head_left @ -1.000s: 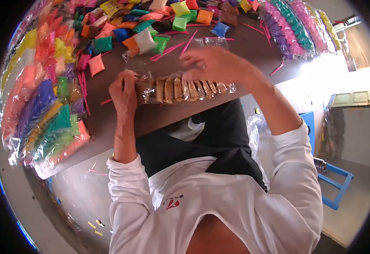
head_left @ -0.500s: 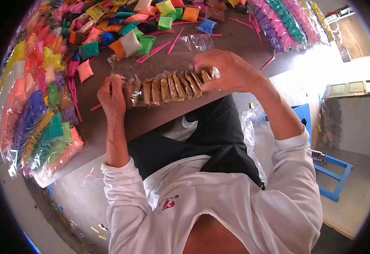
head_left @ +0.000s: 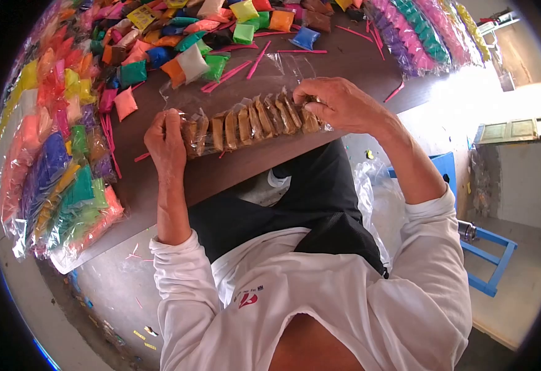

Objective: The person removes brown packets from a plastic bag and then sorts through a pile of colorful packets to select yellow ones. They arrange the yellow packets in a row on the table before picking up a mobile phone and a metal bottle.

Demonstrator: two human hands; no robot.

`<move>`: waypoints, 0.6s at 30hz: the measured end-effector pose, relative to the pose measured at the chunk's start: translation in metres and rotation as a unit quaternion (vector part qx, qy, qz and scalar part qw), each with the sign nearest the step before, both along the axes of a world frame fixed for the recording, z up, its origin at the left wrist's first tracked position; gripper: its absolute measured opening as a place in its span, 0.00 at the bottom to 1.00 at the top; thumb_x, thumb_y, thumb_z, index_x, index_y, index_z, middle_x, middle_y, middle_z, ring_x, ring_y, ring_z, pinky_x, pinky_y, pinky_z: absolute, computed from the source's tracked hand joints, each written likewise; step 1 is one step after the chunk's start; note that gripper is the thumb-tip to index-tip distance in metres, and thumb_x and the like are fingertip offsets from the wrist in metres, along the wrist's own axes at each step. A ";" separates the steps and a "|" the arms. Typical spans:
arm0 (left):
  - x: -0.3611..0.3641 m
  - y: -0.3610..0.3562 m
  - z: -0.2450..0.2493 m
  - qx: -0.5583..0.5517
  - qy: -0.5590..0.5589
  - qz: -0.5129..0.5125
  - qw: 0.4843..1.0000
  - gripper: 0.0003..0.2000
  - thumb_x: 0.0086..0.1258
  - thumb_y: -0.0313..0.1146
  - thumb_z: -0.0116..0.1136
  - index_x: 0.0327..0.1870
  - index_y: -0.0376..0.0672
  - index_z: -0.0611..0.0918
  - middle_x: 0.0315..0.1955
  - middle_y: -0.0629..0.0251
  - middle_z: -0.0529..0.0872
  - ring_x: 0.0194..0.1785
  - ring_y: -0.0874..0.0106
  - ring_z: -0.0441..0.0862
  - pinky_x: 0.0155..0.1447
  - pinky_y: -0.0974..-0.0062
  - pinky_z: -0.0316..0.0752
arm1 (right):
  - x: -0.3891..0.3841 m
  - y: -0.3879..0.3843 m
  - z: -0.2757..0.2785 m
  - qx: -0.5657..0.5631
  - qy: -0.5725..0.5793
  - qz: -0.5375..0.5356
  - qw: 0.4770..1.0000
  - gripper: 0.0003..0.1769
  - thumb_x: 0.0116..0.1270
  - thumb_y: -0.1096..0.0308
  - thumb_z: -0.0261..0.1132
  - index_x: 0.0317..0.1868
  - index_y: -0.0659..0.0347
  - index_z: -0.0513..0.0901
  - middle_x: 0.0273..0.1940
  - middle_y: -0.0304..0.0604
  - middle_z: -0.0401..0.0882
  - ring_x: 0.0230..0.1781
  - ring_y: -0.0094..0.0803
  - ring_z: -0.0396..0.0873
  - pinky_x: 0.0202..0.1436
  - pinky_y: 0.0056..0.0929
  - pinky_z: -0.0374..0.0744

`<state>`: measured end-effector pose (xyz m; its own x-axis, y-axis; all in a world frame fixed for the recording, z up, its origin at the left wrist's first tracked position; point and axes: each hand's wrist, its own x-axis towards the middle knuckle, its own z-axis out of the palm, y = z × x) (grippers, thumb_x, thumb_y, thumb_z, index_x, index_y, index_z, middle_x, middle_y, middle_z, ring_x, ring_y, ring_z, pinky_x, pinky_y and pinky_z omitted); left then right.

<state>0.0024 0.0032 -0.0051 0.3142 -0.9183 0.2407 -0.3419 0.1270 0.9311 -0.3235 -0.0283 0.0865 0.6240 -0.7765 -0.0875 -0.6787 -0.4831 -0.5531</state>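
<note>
A clear plastic bag [head_left: 245, 125] holds a row of several brown packets near the table's front edge. My left hand [head_left: 166, 139] is closed on the bag's left end, thumb and fingers pinched together. At the other end, my right hand [head_left: 338, 104] pinches the plastic near the last packets, its fingers curled from above. Clear film rises behind the row, between my hands. Just past the bag lie pink strips [head_left: 226, 76] and loose coloured packets, among them a green one [head_left: 214, 66] and a white one [head_left: 192, 63].
Filled bags of coloured packets [head_left: 52, 179] line the table's left side. A heap of loose packets [head_left: 159, 40] covers the back. More filled bags [head_left: 416, 34] lie at the back right. A blue stool frame [head_left: 490, 260] stands on the floor at right.
My right hand has closed from a spread grip over the packets to a pinch on the plastic, slightly further right. The packet row has shifted a little. My left hand is nearly still.
</note>
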 end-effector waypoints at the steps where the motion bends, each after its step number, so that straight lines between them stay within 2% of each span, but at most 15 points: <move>1: 0.000 0.000 -0.001 -0.005 -0.003 0.001 1.000 0.13 0.75 0.33 0.53 0.33 0.32 0.82 0.24 0.70 0.77 0.32 0.81 0.71 0.38 0.77 0.68 | 0.000 -0.001 -0.001 0.003 0.001 0.001 1.000 0.12 0.63 0.75 0.63 0.47 0.63 0.80 0.51 0.50 0.83 0.53 0.47 0.80 0.60 0.41 0.76; 4: -0.001 -0.001 -0.003 -0.016 -0.005 0.004 1.000 0.13 0.75 0.33 0.53 0.32 0.31 0.81 0.24 0.69 0.77 0.32 0.81 0.71 0.38 0.78 0.68 | -0.005 -0.001 -0.004 -0.121 -0.016 0.046 0.991 0.14 0.60 0.75 0.61 0.47 0.62 0.83 0.57 0.48 0.81 0.60 0.45 0.77 0.67 0.39 0.74; 7: 0.000 -0.002 -0.004 -0.012 -0.005 0.001 1.000 0.14 0.75 0.34 0.53 0.34 0.32 0.82 0.25 0.70 0.77 0.32 0.80 0.72 0.38 0.78 0.68 | -0.009 0.003 0.006 -0.130 0.046 0.028 0.990 0.15 0.58 0.76 0.60 0.46 0.61 0.86 0.62 0.47 0.77 0.66 0.43 0.73 0.71 0.38 0.71; 9: 0.005 -0.002 -0.006 0.000 -0.014 -0.011 1.000 0.15 0.76 0.37 0.53 0.38 0.33 0.85 0.27 0.71 0.80 0.34 0.80 0.75 0.41 0.79 0.69 | -0.012 0.006 0.010 -0.102 0.065 0.028 0.992 0.13 0.58 0.75 0.61 0.44 0.62 0.86 0.63 0.47 0.77 0.66 0.43 0.72 0.71 0.39 0.71; 10: 0.003 -0.002 -0.005 -0.003 -0.006 -0.007 1.000 0.14 0.76 0.35 0.53 0.36 0.32 0.83 0.26 0.71 0.78 0.33 0.80 0.73 0.39 0.79 0.68 | -0.013 0.006 0.010 -0.088 0.074 0.028 0.993 0.13 0.59 0.74 0.62 0.43 0.62 0.87 0.64 0.47 0.76 0.67 0.43 0.72 0.71 0.39 0.71; 12: -0.002 -0.001 -0.001 -0.010 0.010 0.000 1.000 0.13 0.75 0.33 0.52 0.32 0.31 0.80 0.24 0.70 0.76 0.31 0.81 0.69 0.37 0.77 0.67 | -0.015 0.003 0.005 -0.092 0.069 0.031 0.993 0.12 0.59 0.74 0.63 0.43 0.62 0.86 0.63 0.47 0.77 0.66 0.43 0.73 0.70 0.40 0.72; 16: 0.005 -0.002 -0.009 -0.003 -0.008 -0.013 1.000 0.15 0.77 0.37 0.53 0.37 0.34 0.85 0.25 0.73 0.76 0.33 0.80 0.75 0.40 0.80 0.69 | -0.018 0.000 -0.003 -0.150 0.036 0.038 0.987 0.10 0.58 0.74 0.62 0.40 0.61 0.85 0.54 0.47 0.80 0.59 0.44 0.77 0.64 0.43 0.75; 18: 0.004 -0.002 -0.009 -0.010 -0.004 -0.012 1.000 0.15 0.77 0.37 0.53 0.37 0.34 0.85 0.25 0.73 0.75 0.33 0.80 0.75 0.40 0.80 0.69 | -0.015 -0.001 0.003 -0.107 0.035 0.032 0.993 0.07 0.57 0.76 0.66 0.38 0.63 0.84 0.50 0.47 0.82 0.56 0.44 0.78 0.62 0.41 0.75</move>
